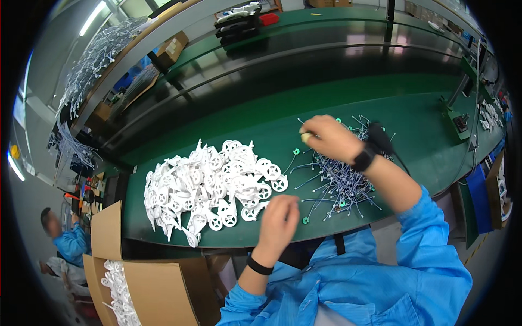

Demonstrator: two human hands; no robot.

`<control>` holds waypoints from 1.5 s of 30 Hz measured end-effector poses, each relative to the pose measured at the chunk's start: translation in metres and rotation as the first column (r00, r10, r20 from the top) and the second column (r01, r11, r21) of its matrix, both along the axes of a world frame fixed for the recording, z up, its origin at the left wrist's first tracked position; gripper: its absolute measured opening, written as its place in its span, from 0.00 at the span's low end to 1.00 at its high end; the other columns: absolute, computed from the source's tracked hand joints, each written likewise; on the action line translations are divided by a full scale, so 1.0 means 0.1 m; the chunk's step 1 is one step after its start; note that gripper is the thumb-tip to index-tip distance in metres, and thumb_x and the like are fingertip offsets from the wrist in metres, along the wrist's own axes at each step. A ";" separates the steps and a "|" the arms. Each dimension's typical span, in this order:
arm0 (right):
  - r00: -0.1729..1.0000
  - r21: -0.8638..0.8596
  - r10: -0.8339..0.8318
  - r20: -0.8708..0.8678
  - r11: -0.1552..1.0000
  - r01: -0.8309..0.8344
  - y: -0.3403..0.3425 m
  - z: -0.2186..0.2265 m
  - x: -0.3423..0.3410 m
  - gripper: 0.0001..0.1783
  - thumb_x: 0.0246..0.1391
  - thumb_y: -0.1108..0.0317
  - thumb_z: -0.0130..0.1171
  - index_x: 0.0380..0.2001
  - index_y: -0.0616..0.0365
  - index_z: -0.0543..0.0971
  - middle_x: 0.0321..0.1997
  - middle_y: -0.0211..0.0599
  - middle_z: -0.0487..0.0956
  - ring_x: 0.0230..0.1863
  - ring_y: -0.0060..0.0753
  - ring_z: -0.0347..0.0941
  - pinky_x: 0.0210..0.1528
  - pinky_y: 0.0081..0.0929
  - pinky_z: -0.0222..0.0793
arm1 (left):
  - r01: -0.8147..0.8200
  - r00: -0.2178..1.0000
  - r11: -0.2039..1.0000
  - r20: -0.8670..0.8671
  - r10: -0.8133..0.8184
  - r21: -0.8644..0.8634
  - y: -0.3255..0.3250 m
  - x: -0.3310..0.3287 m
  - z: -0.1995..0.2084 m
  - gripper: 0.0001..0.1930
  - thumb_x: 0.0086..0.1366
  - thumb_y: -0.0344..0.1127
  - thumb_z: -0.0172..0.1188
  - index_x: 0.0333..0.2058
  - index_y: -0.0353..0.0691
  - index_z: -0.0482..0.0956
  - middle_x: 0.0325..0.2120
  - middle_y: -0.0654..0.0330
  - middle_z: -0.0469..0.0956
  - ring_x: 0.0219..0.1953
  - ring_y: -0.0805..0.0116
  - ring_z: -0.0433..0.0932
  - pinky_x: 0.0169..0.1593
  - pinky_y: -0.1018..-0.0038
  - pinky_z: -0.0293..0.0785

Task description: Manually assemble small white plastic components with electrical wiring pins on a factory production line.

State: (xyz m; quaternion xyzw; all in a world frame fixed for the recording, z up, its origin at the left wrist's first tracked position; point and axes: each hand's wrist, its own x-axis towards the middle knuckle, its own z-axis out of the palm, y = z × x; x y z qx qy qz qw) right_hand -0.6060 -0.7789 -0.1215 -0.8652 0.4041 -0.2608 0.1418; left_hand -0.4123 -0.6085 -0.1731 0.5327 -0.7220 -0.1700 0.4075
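My left hand [279,221] is curled closed just above the near table edge, beside the right end of a heap of white plastic wheel-shaped parts with arms [209,185]. Whatever lies inside its fingers is hidden. Farther off and to the right, my right hand [330,138] is held above the far side of a tangled pile of thin blue-grey wires [348,185]. Its fingers are pinched together, with a pale yellow patch at the tips; I cannot make out anything held. Small green rings, such as one ring [296,151] left of the pile, lie among the wires.
An open cardboard box [157,290] holding more white parts stands at the table's near left. A black tool-like object [380,137] lies right of the wires. A green fixture [455,122] stands at the right, and a person [73,244] sits far left.
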 end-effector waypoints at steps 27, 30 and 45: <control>0.713 0.405 -0.118 0.691 0.880 -0.247 0.41 -0.23 -0.22 0.15 0.53 0.81 0.58 0.45 0.65 0.73 0.41 0.35 0.77 0.42 0.23 0.75 0.44 0.21 0.73 | -0.142 0.644 0.976 0.764 -0.034 0.163 -0.94 0.30 0.04 0.21 0.59 0.28 0.55 0.53 0.45 0.71 0.46 0.60 0.74 0.55 0.59 0.69 0.58 0.44 0.58; 0.362 0.334 -0.208 0.908 0.882 -0.332 0.63 -0.13 -0.47 0.15 0.52 0.82 0.59 0.45 0.66 0.73 0.44 0.38 0.77 0.46 0.28 0.75 0.49 0.24 0.74 | -0.063 0.853 0.987 0.505 0.129 -0.146 -0.90 0.21 0.22 0.26 0.51 0.33 0.67 0.51 0.43 0.72 0.44 0.59 0.74 0.53 0.58 0.69 0.59 0.47 0.56; 0.594 -0.262 0.140 0.792 0.957 0.123 1.73 -0.11 -0.46 0.15 0.44 0.81 0.68 0.36 0.61 0.76 0.43 0.47 0.76 0.38 0.35 0.78 0.39 0.26 0.77 | 0.656 -0.133 0.748 -0.961 0.241 0.097 0.24 -0.46 0.40 0.25 0.73 0.54 0.33 0.53 0.40 0.62 0.42 0.49 0.73 0.32 0.66 0.69 0.33 0.74 0.64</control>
